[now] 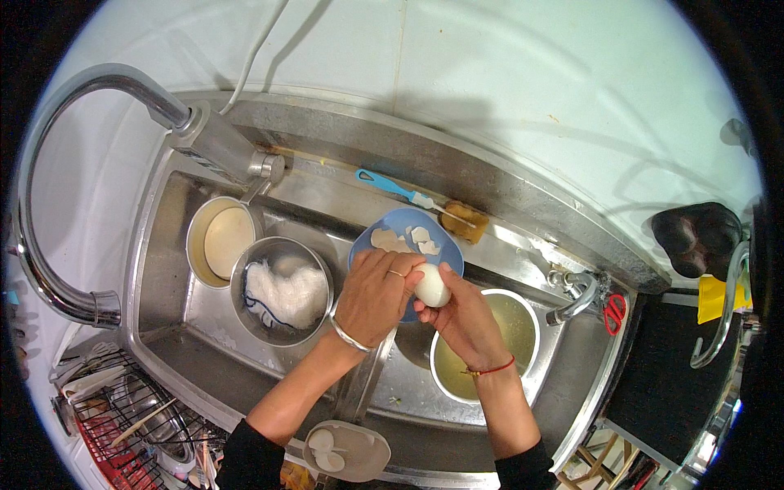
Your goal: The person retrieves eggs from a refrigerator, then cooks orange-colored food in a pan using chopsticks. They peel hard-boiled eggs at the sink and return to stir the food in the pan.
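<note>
A smooth white egg point(432, 286) is held between both hands over the lower edge of a blue plate point(453, 248). My right hand point(463, 315) cups the egg from the right, its thumb along the side. My left hand point(372, 294) touches the egg's upper left with bent fingers. Pieces of eggshell point(422, 239) lie on the plate, which rests across the divider of a double steel sink. Below my right hand, in the right basin, stands a white-rimmed pot point(531, 324) of cloudy yellowish liquid. An oval container point(373, 459) with whitish rounded pieces sits at the near edge.
In the left basin stand a steel bowl point(329, 275) with white cloth in water and a round pan point(195, 269). Behind lie a blue-handled brush point(386, 182) and a brown sponge point(468, 229). Red scissors point(614, 314) are at right, a faucet point(79, 76) and dish rack point(122, 429) at left.
</note>
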Demonstrator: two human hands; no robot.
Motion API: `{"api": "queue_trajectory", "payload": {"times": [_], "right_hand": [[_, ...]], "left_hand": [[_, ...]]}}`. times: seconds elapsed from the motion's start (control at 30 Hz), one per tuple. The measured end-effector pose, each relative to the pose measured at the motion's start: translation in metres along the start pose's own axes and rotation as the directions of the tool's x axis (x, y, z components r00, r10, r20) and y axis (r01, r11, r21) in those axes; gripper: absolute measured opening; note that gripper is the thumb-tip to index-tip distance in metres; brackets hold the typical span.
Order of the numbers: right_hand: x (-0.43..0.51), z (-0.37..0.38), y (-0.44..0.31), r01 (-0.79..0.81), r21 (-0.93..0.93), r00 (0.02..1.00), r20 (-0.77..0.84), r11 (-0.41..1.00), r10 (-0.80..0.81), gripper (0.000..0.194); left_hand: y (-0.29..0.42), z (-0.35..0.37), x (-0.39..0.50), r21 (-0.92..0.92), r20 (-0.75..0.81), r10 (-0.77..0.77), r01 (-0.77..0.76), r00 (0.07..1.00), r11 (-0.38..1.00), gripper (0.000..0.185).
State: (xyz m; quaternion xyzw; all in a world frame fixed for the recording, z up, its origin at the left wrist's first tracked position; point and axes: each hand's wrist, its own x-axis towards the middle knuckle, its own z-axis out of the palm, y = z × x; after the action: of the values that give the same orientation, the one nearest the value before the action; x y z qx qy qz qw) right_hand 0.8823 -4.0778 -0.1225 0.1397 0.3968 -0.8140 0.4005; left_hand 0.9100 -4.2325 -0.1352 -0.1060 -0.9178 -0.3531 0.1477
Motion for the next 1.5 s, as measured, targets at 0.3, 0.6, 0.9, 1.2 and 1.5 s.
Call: {"api": "queue_trajectory", "payload": {"times": [0.3,0.6,0.9,1.2,1.5], "right_hand": [[0.000,0.008,0.002,0.138,-0.010,0.989,-0.045,0.990,-0.138,0.037],[0.000,0.021,0.014,0.223,-0.245,0.959,-0.117,0.944,-0.257,0.033],[0.002,0.012,0.008,0.111,-0.188,0.986,-0.099,0.976,-0.132,0.032],[-0.003,0.004,-0.001,0.045,-0.134,0.990,-0.123,0.990,-0.062,0.034],[-0.002,0.004,-0.002,0.044,-0.165,0.987,-0.142,0.985,-0.068,0.031]], "left_hand": [[0.007,-0.003,0.003,-0.198,0.007,-0.189,0.186,0.982,0.962,0.017],[0.017,-0.003,0.008,-0.159,0.068,-0.183,0.192,0.981,0.969,0.021],[0.013,0.000,0.004,-0.080,0.118,-0.238,0.248,0.964,0.966,0.018],[0.003,-0.005,0.009,-0.067,0.075,-0.225,0.230,0.971,0.971,0.015],[0.007,-0.010,0.009,-0.336,0.291,-0.209,0.305,0.934,0.891,0.023]]}}
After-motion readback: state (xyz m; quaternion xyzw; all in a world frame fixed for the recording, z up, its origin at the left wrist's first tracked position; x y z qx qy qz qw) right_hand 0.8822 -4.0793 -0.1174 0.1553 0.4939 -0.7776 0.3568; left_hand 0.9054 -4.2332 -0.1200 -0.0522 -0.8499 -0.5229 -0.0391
